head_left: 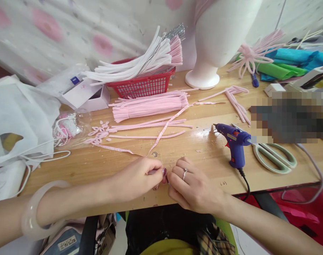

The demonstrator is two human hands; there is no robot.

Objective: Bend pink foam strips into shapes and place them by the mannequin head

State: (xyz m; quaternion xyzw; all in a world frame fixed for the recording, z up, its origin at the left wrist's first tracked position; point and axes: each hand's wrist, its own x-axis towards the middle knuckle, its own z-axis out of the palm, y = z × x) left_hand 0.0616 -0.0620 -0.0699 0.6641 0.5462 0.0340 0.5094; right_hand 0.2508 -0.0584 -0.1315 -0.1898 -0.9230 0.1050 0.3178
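Note:
Near the table's front edge my left hand (pixel 141 179) and my right hand (pixel 190 184) meet fingertip to fingertip. Both are closed in a pinch; whatever lies between the fingers is too small and hidden to name. Beyond them a pink measuring tape (pixel 161 134) crosses loose pink pipe cleaners (pixel 150 136). A thick bundle of pink pipe cleaners (pixel 150 107) lies farther back. Small pink looped pieces (pixel 99 134) rest to the left. On the right stands a blue glue gun (pixel 235 143), with green-handled scissors (pixel 274 158) beside it.
A red basket (pixel 142 86) of white and pink pipe cleaners stands at the back, beside a white mannequin stand (pixel 202 78). An open pale box (pixel 97 99) and white bag (pixel 20 109) are at left. The glue gun's cord (pixel 244 180) runs over the front edge.

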